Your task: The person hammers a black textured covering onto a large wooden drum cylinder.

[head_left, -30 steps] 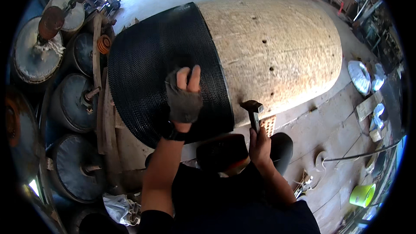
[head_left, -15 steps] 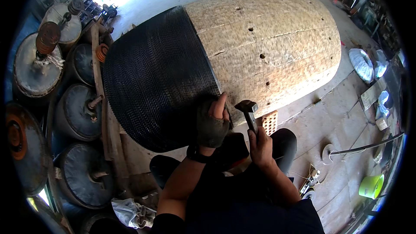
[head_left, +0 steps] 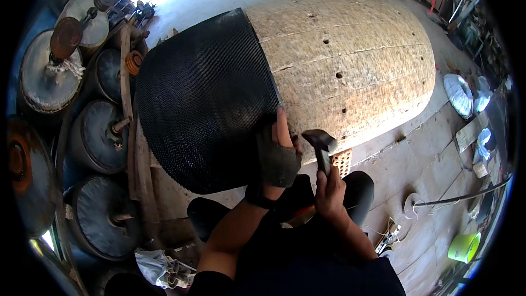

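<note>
A lime-green bucket [head_left: 464,248] stands at the near right; its contents cannot be made out. In the middle, before the seated person, a big barrel-shaped drum [head_left: 361,49] lies on its side: mottled tan, with seams and small dark holes. A finely ridged black covering [head_left: 208,87] wraps its left part. The left hand [head_left: 278,161], in a fingerless glove, is at that covering's right edge, forefinger extended; its grip is unclear. The right hand [head_left: 330,193] grips a hammer [head_left: 323,158]. Around lies a grey workshop floor [head_left: 416,159], with dark rollers [head_left: 101,134] stacked left.
</note>
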